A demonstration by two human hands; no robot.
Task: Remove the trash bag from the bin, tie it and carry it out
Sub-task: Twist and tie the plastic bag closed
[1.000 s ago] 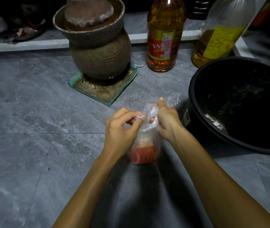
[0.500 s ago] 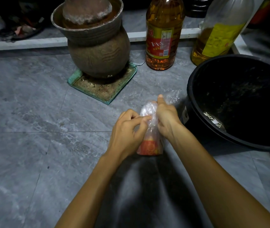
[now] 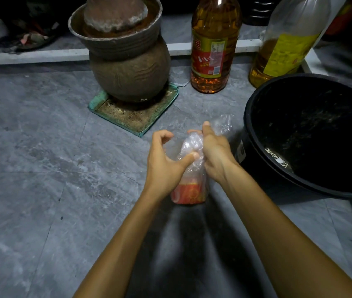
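Observation:
A small clear plastic trash bag [image 3: 189, 168] with red and orange waste in its bottom stands on the grey tiled floor, just left of the black bin [image 3: 312, 134]. My right hand [image 3: 214, 153] grips the bag's gathered neck, and loose plastic sticks out above its thumb. My left hand [image 3: 166, 162] is on the bag's left side, thumb pressed against the plastic, fingers curled and spread apart above it. The bin is out of the bag's way, and its dark inside shows only specks and a white mark.
A brown clay jar [image 3: 127, 61] stands on a green tray [image 3: 136, 112] behind the hands. Two oil bottles [image 3: 213, 46] [image 3: 286, 39] stand at the back, next to a white ledge [image 3: 31, 57]. Bare grey floor lies to the left and in front.
My left hand has let go of its pinch on the bag's neck and spread its fingers, keeping only the thumb on the plastic. My right hand still holds the neck.

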